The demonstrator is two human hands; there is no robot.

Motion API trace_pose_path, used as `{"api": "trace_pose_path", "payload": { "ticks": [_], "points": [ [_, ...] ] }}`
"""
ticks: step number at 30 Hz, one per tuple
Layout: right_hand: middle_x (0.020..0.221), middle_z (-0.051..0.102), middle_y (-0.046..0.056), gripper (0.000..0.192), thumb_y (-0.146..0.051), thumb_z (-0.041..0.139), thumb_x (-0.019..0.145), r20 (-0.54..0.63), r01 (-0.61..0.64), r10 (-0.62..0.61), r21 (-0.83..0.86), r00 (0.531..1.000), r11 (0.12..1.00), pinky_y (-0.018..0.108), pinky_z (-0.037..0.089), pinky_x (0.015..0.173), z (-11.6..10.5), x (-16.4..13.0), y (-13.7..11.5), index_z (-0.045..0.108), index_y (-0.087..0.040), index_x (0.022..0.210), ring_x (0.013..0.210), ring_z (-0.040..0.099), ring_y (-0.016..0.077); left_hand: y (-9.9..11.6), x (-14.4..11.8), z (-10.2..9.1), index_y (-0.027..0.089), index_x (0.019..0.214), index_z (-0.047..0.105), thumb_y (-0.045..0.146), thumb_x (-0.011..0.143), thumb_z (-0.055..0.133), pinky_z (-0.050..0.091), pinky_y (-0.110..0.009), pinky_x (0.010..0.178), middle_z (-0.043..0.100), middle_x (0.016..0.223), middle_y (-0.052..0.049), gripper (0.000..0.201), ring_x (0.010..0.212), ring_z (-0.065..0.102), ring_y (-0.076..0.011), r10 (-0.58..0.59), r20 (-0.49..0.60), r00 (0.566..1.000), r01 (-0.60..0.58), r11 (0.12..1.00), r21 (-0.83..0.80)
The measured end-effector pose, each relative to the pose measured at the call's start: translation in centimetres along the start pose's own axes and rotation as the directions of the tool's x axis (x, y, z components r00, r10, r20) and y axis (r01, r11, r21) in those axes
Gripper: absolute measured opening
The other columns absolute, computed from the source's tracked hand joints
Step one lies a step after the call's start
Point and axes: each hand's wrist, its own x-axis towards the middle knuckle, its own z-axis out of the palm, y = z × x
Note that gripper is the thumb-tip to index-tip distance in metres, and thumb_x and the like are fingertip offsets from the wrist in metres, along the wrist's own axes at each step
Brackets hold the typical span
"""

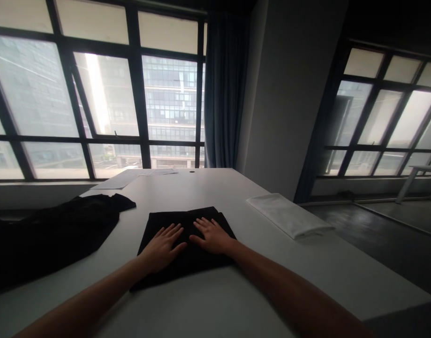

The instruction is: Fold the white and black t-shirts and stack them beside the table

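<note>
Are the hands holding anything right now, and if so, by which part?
Nothing is gripped. The left hand and right hand lie flat, palms down and fingers spread, on top of the folded black cloth on the white table.

Bare table (208, 300) ahead and near; black heap (49, 234) blocks left, white folded cloth (289, 216) right

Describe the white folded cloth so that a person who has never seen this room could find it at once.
Start from the long white table before the big windows. Near its right edge lies the white folded cloth, a flat pale rectangle, untouched. Both other garments are black: the folded one under the hands, and the loose heap at the left.
</note>
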Motion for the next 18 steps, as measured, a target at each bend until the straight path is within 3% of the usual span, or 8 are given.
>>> {"api": "trace_pose_path", "payload": {
  "ticks": [4, 10, 13, 16, 18],
  "points": [
    [0.160, 0.020, 0.008, 0.082, -0.072, 0.031, 0.089, 0.021, -0.135, 0.135, -0.007, 0.991, 0.991, 0.049, 0.002, 0.119, -0.3, 0.1, 1.3, 0.028, -0.019, 0.153, 0.149, 0.010, 0.0271, -2.0, 0.2, 0.1, 0.021, 0.148, 0.039, 0.070, 0.086, 0.034, 0.012, -0.046, 0.119, 0.025, 0.158, -0.007, 0.079, 0.148, 0.016, -0.0288, -0.108, -0.038, 0.993, 0.110, 0.993, 0.044],
    [0.162, 0.012, 0.006, 0.079, -0.069, 0.028, 0.092, 0.004, -0.364, 0.364, -0.023, 0.931, 0.931, 0.053, 0.003, 0.118, -1.2, 0.3, 4.0, 0.022, -0.020, 0.154, 0.149, 0.010, 0.0274, -3.8, 1.2, -1.6, 0.012, 0.149, 0.035, 0.070, 0.087, 0.029, 0.013, -0.054, 0.117, 0.021, 0.158, -0.014, 0.085, 0.148, 0.017, -0.0317, -0.339, -0.060, 0.939, 0.344, 0.932, 0.117],
    [0.160, 0.017, 0.009, 0.075, -0.063, 0.025, 0.095, -0.058, -0.374, 0.371, -0.064, 0.927, 0.925, 0.051, 0.004, 0.118, -1.4, 0.3, 4.3, 0.025, -0.016, 0.153, 0.148, 0.015, 0.0252, -4.2, 1.4, -2.2, 0.011, 0.148, 0.037, 0.065, 0.091, 0.021, 0.013, -0.057, 0.116, 0.023, 0.158, -0.014, 0.081, 0.147, 0.018, -0.0317, -0.404, -0.112, 0.908, 0.419, 0.886, 0.198],
    [0.160, 0.018, 0.010, 0.073, -0.059, 0.022, 0.097, -0.165, -0.295, 0.273, -0.128, 0.948, 0.947, 0.046, -0.001, 0.119, -1.3, 0.7, 4.3, 0.024, -0.014, 0.153, 0.149, 0.010, 0.0219, -4.8, 1.5, -2.4, 0.010, 0.149, 0.034, 0.060, 0.094, 0.018, 0.014, -0.055, 0.117, 0.024, 0.158, -0.013, 0.076, 0.148, 0.016, -0.0295, -0.371, -0.164, 0.914, 0.401, 0.888, 0.226],
    [0.161, 0.014, 0.007, 0.075, -0.061, 0.022, 0.096, -0.104, -0.275, 0.263, -0.125, 0.959, 0.953, 0.044, -0.001, 0.119, -1.2, 1.1, 4.5, 0.019, -0.015, 0.154, 0.149, 0.007, 0.0208, -5.2, 1.6, -2.3, 0.011, 0.151, 0.031, 0.060, 0.093, 0.019, 0.014, -0.053, 0.117, 0.021, 0.159, -0.012, 0.076, 0.148, 0.017, -0.0285, -0.375, -0.114, 0.920, 0.391, 0.897, 0.206]
  ]
}}
